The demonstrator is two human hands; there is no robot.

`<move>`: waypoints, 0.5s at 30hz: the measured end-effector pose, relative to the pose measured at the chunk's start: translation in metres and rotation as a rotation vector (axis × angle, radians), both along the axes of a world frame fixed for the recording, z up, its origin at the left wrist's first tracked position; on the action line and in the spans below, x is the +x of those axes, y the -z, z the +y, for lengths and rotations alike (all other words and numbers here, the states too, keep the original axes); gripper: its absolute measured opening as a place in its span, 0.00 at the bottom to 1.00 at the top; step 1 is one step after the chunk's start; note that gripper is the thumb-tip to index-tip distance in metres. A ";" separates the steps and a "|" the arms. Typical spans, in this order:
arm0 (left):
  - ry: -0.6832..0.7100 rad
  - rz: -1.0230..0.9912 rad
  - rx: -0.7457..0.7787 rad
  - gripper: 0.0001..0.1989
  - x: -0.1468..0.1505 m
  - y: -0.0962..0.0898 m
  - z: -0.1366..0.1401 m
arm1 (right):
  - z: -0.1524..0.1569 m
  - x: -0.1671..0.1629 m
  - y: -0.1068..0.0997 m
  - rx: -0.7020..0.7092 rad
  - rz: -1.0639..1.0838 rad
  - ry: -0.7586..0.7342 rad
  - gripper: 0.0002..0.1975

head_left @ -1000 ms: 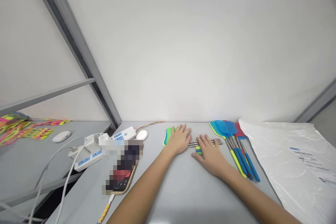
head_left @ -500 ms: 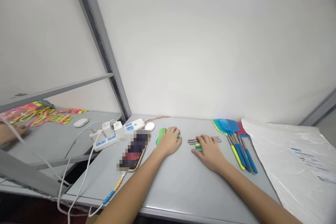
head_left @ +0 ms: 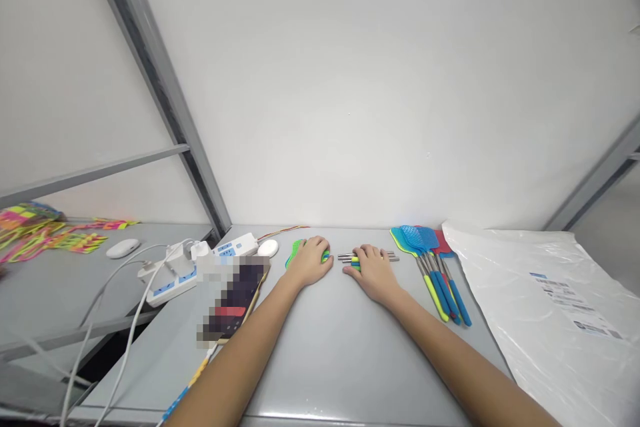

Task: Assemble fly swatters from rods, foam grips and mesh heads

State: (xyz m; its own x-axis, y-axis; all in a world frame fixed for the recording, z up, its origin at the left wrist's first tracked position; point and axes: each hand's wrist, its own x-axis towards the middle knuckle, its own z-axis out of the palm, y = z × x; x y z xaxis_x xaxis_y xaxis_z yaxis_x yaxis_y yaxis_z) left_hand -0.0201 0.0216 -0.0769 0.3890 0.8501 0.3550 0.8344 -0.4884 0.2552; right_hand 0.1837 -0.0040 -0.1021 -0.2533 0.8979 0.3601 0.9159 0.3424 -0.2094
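Note:
My left hand (head_left: 311, 261) lies over a small pile of green and blue perforated swatter heads (head_left: 294, 252), its fingers draped across them and hiding most of the pile. To its right, my right hand (head_left: 374, 271) rests on several thin metal rods (head_left: 345, 257), fingers stretched and thumb apart. Short green and blue handles (head_left: 355, 265) show between that thumb and the fingers; the rest is covered by the hand. Assembled fly swatters (head_left: 435, 267) with blue, red and green heads lie beside my right hand, handles pointing toward me.
A white plastic mailing bag (head_left: 550, 320) covers the table's right side. At left are a phone (head_left: 235, 300), a power strip (head_left: 173, 287) with trailing white cables, and a round white disc (head_left: 268, 248). Bright plastic pieces (head_left: 50, 237) lie on the neighbouring table beyond the metal frame.
The view has shifted, so the table's contents sit further left. Both hands stay over the same things. The other person's hand at far left has almost left the view.

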 end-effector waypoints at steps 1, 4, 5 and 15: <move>0.005 -0.005 0.002 0.07 0.000 0.000 0.002 | 0.002 -0.001 0.001 0.001 0.005 0.007 0.25; 0.016 -0.033 0.008 0.12 -0.004 0.000 0.005 | 0.003 0.000 0.003 -0.002 0.013 0.017 0.28; 0.015 -0.045 0.010 0.14 -0.006 -0.001 0.005 | 0.003 0.001 0.004 -0.002 0.017 0.018 0.29; 0.015 -0.014 -0.157 0.42 -0.041 -0.007 0.003 | -0.001 0.013 0.006 -0.040 0.178 -0.088 0.36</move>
State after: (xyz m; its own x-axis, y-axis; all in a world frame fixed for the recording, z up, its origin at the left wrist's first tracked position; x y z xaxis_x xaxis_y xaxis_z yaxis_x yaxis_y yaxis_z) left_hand -0.0610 0.0245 -0.0701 0.3975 0.8898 0.2241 0.8233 -0.4537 0.3412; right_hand 0.1971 -0.0055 -0.1081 -0.2673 0.8894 0.3708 0.8299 0.4080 -0.3805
